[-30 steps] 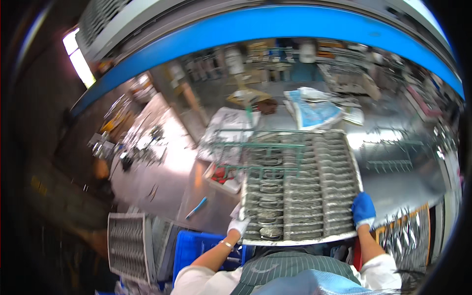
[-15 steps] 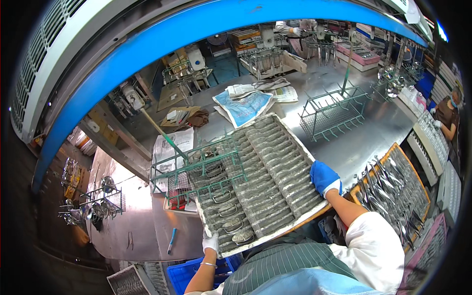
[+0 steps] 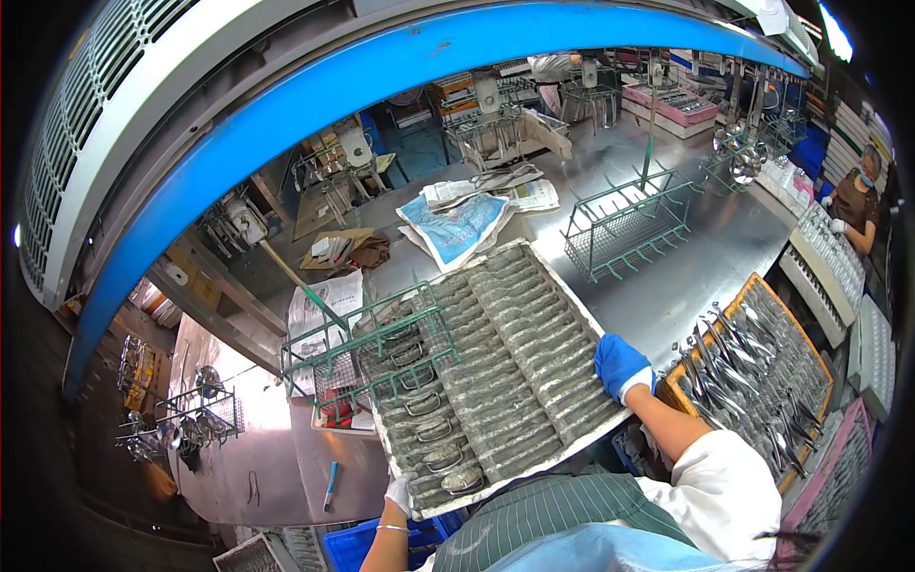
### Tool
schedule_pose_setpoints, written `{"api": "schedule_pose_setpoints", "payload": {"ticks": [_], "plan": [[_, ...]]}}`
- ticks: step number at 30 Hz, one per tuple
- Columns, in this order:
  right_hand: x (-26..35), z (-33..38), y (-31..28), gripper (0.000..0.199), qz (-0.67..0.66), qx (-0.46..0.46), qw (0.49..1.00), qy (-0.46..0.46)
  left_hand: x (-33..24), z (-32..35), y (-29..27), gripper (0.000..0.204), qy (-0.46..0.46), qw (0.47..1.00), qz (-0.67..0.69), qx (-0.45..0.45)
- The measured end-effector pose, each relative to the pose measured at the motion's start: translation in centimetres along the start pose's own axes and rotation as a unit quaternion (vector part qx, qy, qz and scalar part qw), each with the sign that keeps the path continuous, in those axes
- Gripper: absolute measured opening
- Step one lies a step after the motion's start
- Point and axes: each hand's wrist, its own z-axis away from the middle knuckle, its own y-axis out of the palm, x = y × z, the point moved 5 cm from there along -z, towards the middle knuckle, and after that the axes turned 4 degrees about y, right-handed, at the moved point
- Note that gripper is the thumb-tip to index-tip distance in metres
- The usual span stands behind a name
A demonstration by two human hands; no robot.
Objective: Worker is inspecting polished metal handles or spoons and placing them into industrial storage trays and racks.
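Observation:
A large white-framed tray (image 3: 558, 367) lies tilted in front of me, lined with dark grey rows of wavy slots. Down its left side sit several metal pieces with wire handles (image 3: 444, 458). My left hand (image 3: 399, 493), in a white glove, is closed on the near left corner. My right hand (image 3: 624, 366), in a blue glove with a white cuff, grips the right edge. Its fingertips are partly hidden by the rim. A green wire rack (image 3: 367, 348) hangs over the tray's far left part, covering some slots.
A second green rack (image 3: 629, 229) hangs over the metal table (image 3: 739, 250). An orange-framed tray (image 3: 673, 389) of shiny metal utensils stands at right. Blue printed sheets (image 3: 453, 229) lie beyond my tray; a blue pen (image 3: 331, 484) lies left. A co-worker (image 3: 856, 205) works at far right.
The whole view has shifted a little, with the racks and table things now farther left. The tray has come slightly left and nearer, both my hands still holding it.

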Motion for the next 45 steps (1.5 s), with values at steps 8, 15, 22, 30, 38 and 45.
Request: {"api": "schedule_pose_setpoints", "payload": {"ticks": [8, 15, 22, 30, 38, 45], "plan": [[1.2, 0.2, -0.9, 0.006, 0.016, -0.017, 1.0, 0.016, -0.4, 0.3, 0.1, 0.033, -0.019, 0.998, -0.005, -0.067], [1.5, 0.2, -0.8, 0.007, 0.041, -0.037, 0.998, -0.006, 0.4, -0.6, -1.4, 0.033, -0.007, 0.995, -0.026, -0.095], [1.8, 0.4, -0.9, 0.01, 0.027, -0.03, 0.999, 0.002, 0.9, -2.0, -2.3, 0.04, 0.06, 0.995, 0.03, -0.07], [1.5, 0.3, -0.9, 0.01, 0.03, -0.037, 0.999, 0.009, 0.8, -1.8, -1.9, 0.037, 0.071, 0.995, -0.003, -0.07], [1.2, 0.3, -1.0, 0.012, 0.038, -0.028, 0.999, 0.017, 1.2, -2.0, -1.8, 0.038, 0.055, 0.996, -0.034, -0.062], [1.5, 0.4, -1.0, 0.012, 0.013, -0.001, 1.0, 0.024, 1.7, -3.0, -3.4, 0.037, 0.139, 0.989, -0.003, -0.048]]}}
